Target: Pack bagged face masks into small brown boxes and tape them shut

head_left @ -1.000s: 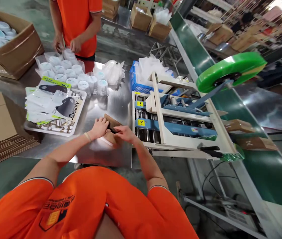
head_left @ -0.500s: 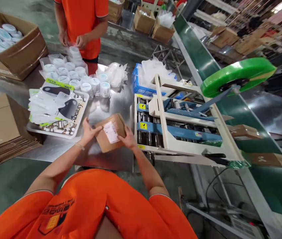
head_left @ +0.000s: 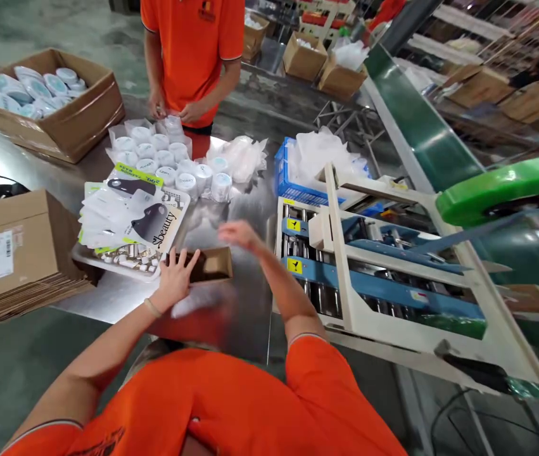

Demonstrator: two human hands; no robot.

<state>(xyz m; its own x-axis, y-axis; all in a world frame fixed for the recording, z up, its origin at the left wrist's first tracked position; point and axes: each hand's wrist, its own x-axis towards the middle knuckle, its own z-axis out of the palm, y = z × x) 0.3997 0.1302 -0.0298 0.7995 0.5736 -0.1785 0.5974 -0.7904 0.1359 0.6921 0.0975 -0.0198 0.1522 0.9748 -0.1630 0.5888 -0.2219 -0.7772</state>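
An open, narrow cardboard box (head_left: 216, 265) stands on the metal table, its dark inside showing. My left hand (head_left: 175, 276) has its fingers spread at the box's left end. My right hand (head_left: 240, 235) is above and behind the box's right end, in the air; its fingers are smeared by motion. Left of the box, a white tray (head_left: 148, 275) holds small white-capped items, with flat packets (head_left: 112, 215) and a "beauty" card (head_left: 167, 227) on top. White round jars in clear bags (head_left: 186, 183) stand behind.
A roller machine (head_left: 326, 272) with green tape (head_left: 511, 190) is at the right. A blue crate (head_left: 292, 189) sits behind it. Flattened cartons (head_left: 7, 253) and a full carton (head_left: 83, 120) lie left. Across the table, a person (head_left: 190, 63) handles a bag.
The closed, labelled package between my hands is gone from view, and an open box stands there. My right hand has lifted and moved off to the back. The whole view has shifted.
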